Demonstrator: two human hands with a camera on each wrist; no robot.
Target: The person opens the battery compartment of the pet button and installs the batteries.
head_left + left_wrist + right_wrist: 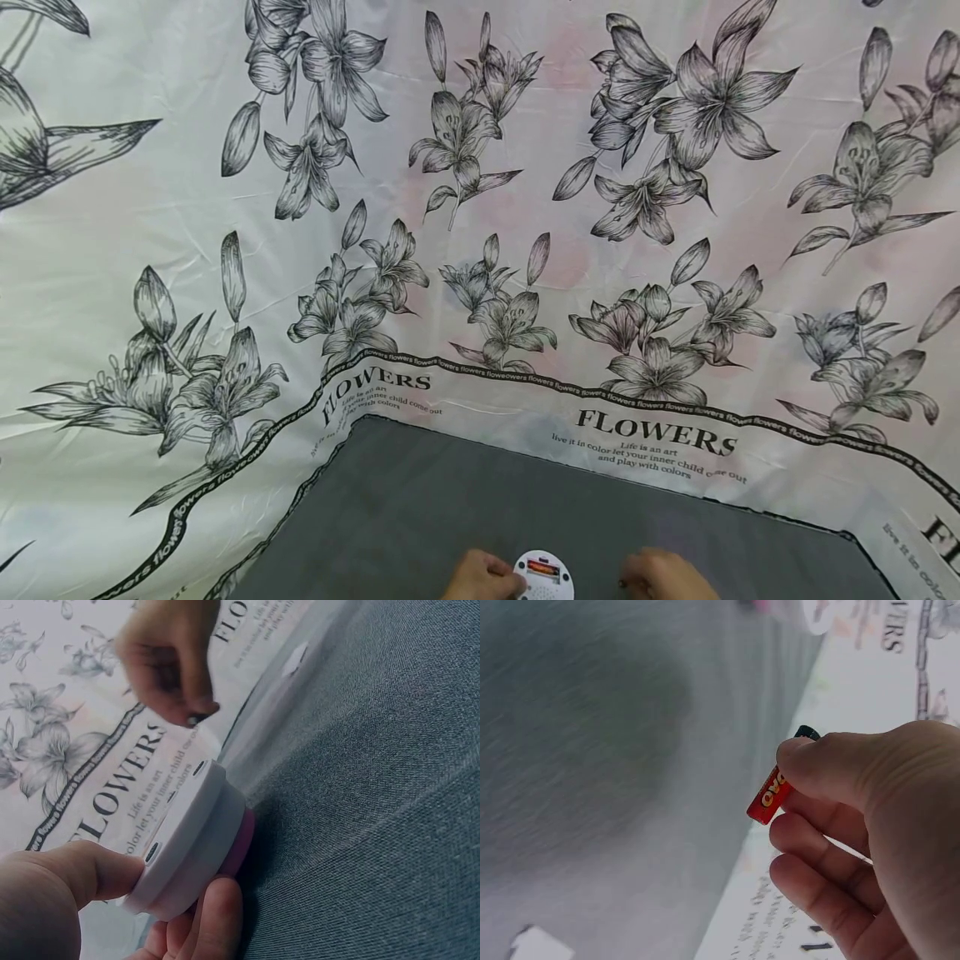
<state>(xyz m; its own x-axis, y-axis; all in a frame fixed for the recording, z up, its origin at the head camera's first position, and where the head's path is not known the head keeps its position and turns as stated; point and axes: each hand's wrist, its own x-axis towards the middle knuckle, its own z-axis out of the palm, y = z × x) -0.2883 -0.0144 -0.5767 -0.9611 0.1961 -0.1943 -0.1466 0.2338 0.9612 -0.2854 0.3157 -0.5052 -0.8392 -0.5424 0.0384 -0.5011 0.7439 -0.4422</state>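
Observation:
In the head view my left hand (483,575) grips the rim of a round white device (543,587), whose back faces up. A red battery (543,569) lies in its open compartment. The left wrist view shows the device (180,844) edge-on, tilted, with a pink part (240,844) underneath; thumb and fingers hold it from both sides. To its right in the head view, my right hand (667,575) is apart from the device. It pinches a small red battery (774,793) with a dark green end between thumb and forefinger.
Under the hands is a dark grey surface (465,492), bordered by a white sheet (510,408) with printed lilies and lettering. A small white piece (295,660) lies on the grey surface; a white piece (544,945) also shows at the right wrist view's lower left.

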